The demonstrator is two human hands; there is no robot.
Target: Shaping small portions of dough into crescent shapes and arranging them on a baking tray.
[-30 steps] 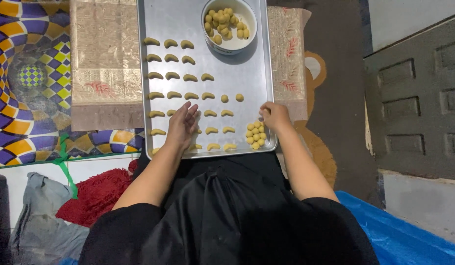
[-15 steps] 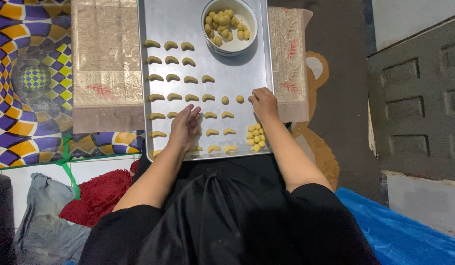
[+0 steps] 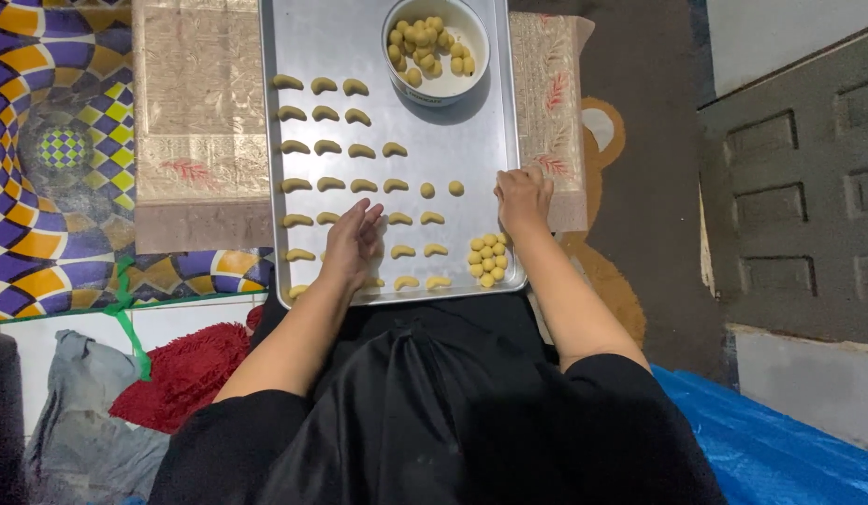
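Crescent dough pieces (image 3: pixel 363 151) sit in rows on the metal tray (image 3: pixel 453 140). Left hand (image 3: pixel 352 243) lies flat and loose over the near rows; right hand (image 3: pixel 523 198), curled, can't tell its grip, beside dough balls (image 3: pixel 487 259).

A metal tray (image 3: pixel 471 140) lies on a patterned mat (image 3: pixel 200 122), holding rows of crescent dough pieces (image 3: pixel 326 147) and a white bowl (image 3: pixel 436 49) of dough balls at its far end. The left hand (image 3: pixel 352 245) rests flat, fingers spread, over the near rows. The right hand (image 3: pixel 523 198) is curled at the tray's right edge, just beyond a small heap of balls (image 3: pixel 487 260). Two single balls (image 3: pixel 441 189) lie between the hands.
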